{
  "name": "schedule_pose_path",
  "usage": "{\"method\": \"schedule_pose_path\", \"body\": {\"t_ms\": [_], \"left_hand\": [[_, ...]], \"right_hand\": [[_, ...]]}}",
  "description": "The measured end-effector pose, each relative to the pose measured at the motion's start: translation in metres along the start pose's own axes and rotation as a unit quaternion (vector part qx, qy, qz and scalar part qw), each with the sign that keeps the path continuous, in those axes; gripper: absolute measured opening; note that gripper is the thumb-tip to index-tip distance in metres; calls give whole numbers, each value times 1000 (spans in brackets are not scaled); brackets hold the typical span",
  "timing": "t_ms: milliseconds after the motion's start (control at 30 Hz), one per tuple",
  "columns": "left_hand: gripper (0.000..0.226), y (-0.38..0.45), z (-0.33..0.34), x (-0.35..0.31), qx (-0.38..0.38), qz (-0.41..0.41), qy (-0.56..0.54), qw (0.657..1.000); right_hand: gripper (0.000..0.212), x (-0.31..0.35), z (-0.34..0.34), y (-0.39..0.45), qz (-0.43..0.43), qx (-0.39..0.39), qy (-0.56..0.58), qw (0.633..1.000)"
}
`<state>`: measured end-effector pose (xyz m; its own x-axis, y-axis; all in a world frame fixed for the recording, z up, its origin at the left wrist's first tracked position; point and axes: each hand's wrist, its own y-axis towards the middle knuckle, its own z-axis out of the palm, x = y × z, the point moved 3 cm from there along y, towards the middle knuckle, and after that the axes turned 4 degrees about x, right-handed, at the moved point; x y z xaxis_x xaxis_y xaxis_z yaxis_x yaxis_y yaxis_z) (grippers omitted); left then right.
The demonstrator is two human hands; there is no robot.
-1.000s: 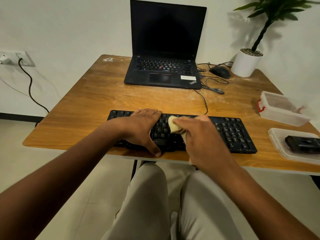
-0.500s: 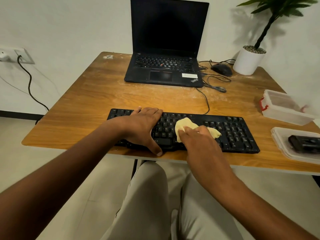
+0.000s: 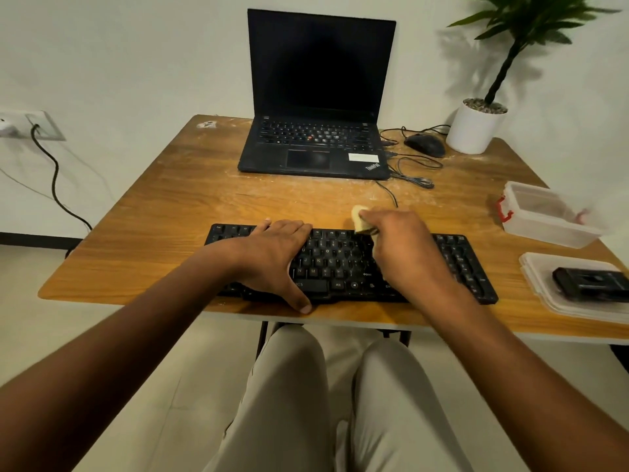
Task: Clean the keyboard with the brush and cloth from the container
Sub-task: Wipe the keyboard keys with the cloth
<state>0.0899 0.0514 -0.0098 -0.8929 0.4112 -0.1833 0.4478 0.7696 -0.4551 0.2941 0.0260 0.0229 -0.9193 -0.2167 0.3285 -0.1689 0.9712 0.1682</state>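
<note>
Wooden table (image 3: pixel 163 233); left hand (image 3: pixel 272 253) steadies keyboard (image 3: pixel 340 264); right hand (image 3: pixel 405 247) apparently grips cloth (image 3: pixel 360 221).

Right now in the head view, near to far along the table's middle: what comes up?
Black external keyboard → yellow cloth at its far edge → bare wooden tabletop → open black laptop.

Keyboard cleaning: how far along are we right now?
Done: the container is open, its lid beside it with the black brush lying on it. In hand: the right hand grips the yellow cloth at the keyboard's top edge, mid-board, while the left hand presses flat on the left keys. Left: the right-side keys and those under the left hand.
</note>
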Motion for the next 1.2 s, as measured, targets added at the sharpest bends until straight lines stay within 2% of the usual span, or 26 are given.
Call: {"method": "schedule_pose_path", "body": {"t_ms": [67,233,367,467,567,633,733,800,967,1067,1200], "left_hand": [[140,0,0,0,2,0,3,1000],[141,3,1,2,6,-2,8,1000],[141,2,-1,2,13,-4,15,1000],[142,3,-4,-5,22,1,19,1000],[143,11,-12,-28,8,26,5,1000],[142,19,-14,-47,-5,39,-2,999],[141,33,-10,-57,-30,37,20,999],[143,39,-8,-53,-34,30,21,999],[141,43,-11,-54,-26,34,36,998],[140,43,-11,-57,-25,34,45,998],[139,41,-13,-59,-18,29,46,998]], "right_hand": [[55,1,17,-9,-18,34,-40,998],[54,-8,21,-49,-7,20,-52,998],[54,-20,0,-66,20,30,26,999],[40,-39,-25,-48,35,-29,70,997],[29,-51,-31,-16,13,-79,89,993],[31,-53,-16,7,-33,-38,67,996],[41,-58,9,27,-126,55,-25,990],[43,-67,10,30,-146,84,-62,984],[39,-109,-22,21,-123,128,-136,975],[38,-118,-39,18,-104,147,-123,976],[37,-91,-36,34,-114,96,-58,987]]}}
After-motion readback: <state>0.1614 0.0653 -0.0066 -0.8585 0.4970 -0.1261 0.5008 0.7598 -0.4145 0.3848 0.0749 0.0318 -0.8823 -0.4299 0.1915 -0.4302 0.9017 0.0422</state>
